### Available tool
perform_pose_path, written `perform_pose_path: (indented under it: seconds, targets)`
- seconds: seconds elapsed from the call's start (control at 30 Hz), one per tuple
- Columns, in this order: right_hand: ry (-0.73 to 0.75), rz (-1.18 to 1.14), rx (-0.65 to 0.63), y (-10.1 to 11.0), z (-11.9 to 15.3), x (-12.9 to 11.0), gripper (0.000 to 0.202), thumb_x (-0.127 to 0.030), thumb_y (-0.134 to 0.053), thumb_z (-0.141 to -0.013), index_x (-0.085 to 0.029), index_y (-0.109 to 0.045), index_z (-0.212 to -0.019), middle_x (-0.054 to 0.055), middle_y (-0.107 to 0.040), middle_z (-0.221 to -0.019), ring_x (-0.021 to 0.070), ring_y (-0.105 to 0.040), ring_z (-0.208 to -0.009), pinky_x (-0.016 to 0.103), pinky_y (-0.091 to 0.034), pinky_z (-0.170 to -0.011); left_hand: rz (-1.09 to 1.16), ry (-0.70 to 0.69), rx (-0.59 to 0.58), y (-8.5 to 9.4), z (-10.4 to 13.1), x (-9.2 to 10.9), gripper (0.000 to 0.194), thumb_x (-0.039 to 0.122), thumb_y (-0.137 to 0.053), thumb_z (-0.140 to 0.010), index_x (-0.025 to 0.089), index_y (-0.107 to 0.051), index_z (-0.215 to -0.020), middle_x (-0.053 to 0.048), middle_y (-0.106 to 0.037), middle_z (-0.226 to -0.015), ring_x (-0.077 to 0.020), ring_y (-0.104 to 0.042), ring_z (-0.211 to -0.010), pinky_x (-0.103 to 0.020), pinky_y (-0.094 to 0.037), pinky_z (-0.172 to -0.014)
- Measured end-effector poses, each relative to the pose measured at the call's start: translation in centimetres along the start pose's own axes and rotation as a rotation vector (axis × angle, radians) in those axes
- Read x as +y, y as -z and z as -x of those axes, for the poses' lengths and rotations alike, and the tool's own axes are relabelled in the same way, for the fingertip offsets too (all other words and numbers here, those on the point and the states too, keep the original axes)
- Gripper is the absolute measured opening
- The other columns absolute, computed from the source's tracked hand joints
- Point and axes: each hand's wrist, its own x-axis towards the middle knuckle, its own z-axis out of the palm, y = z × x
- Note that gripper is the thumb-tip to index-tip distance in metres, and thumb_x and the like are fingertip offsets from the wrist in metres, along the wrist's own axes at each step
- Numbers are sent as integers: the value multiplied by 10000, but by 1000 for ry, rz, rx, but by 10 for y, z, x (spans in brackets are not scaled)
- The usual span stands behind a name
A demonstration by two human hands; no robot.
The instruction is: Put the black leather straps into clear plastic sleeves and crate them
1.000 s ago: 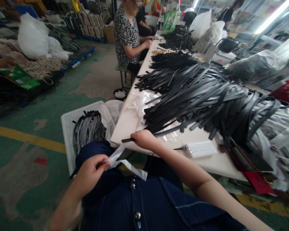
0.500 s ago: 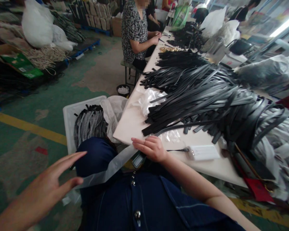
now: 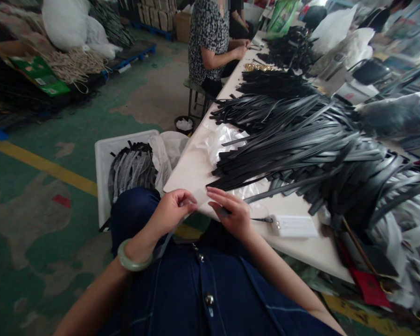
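My left hand (image 3: 175, 207), a pale green bangle on its wrist, pinches a clear plastic strip (image 3: 198, 198) at the table's near corner. The strip spans the small gap towards my right hand (image 3: 233, 213), and part of it hangs below the left fingers. Between the right thumb and fingers shows the dark end of a black strap (image 3: 262, 195), which runs back to the right over the table. A large heap of black straps (image 3: 287, 140) lies just beyond both hands. Crumpled clear plastic (image 3: 227, 140) sits at the heap's left end.
A white bin (image 3: 103, 179) holding wrapped straps stands left of the table (image 3: 182, 175). A white plastic box (image 3: 296, 226) with a black cable lies right of my right hand. A co-worker (image 3: 210, 46) sits farther along. A small black bucket (image 3: 184, 124) stands on the floor.
My left hand has moved right and up from the lower left, closing from spread fingers to a pinch near my right hand. The plastic strip is no longer stretched across my lap.
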Motion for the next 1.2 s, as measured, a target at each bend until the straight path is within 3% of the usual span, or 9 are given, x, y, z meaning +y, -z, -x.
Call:
perform_pose_path:
  seconds: [0.1,0.17,0.3,0.47,0.6,0.77,0.83,1.03,1.2]
  targets:
    - [-302,-250,-75,2,-10,-8,387,-389,-617,-867,-201,-649,-1204,70,-744,-962,135,-591,-603,272,-493,-597,9,-11,-13,-2,2,2,178,295,-710,-701,149,-611,-723,22,-596,-628,-106,-510,-575,-215,-391,-558]
    - [-372,-358,-172,3,-17,-12,349,-434,-641,-845,-166,-710,-1058,61,-739,-833,141,-587,-604,254,-463,-570,-59,-16,-12,-4,3,3,191,311,-675,-737,154,-590,-670,23,-578,-591,-102,-487,-546,-213,-371,-535]
    - [-371,-436,-279,2,-23,-15,318,-446,-640,-843,-140,-723,-822,33,-673,-657,135,-572,-594,234,-425,-566,-281,-80,20,-2,4,6,212,299,-612,-780,158,-597,-622,17,-568,-548,-108,-472,-517,-221,-347,-518]
    - [-312,-459,-275,0,-22,-18,404,-453,-439,-943,-136,-667,-1046,-1,-571,-640,114,-500,-575,223,-391,-550,-485,-206,29,3,7,9,248,219,-491,-833,161,-610,-623,9,-570,-564,-127,-514,-565,-231,-367,-568]
    - [-359,-339,-331,-3,-23,-23,243,-375,-637,-829,-138,-690,-831,-6,-586,-635,99,-465,-552,217,-346,-521,-538,-252,14,4,8,9,302,219,-425,-885,167,-560,-620,4,-566,-594,-136,-530,-605,-244,-382,-608]
    - [-435,-312,-367,-6,-26,-28,211,-285,-638,-805,-145,-620,-648,-10,-586,-553,102,-495,-527,217,-361,-524,-525,-256,-43,3,6,10,151,317,-646,-804,170,-611,-810,-11,-626,-787,-166,-571,-750,-267,-425,-687]
    - [-432,-303,-383,-6,-26,-29,215,-276,-636,-803,-150,-603,-632,-7,-597,-554,102,-497,-524,215,-355,-519,-449,-226,-15,1,5,11,260,270,-753,-706,179,-612,-905,-4,-639,-843,-167,-589,-787,-266,-444,-711]
    - [-442,-269,-371,-7,-26,-32,268,-317,-620,-826,-154,-564,-621,-21,-532,-529,94,-451,-506,216,-325,-506,-223,-124,41,-4,6,12,323,128,-749,-659,188,-587,-933,35,-654,-713,-142,-633,-687,-248,-468,-688]
    - [-350,-324,-383,-1,-22,-29,313,-448,-553,-883,-147,-636,-887,-23,-514,-619,108,-449,-561,227,-345,-548,-233,-72,47,0,6,10,229,118,-695,-680,181,-623,-888,22,-688,-660,-145,-639,-629,-239,-459,-620]
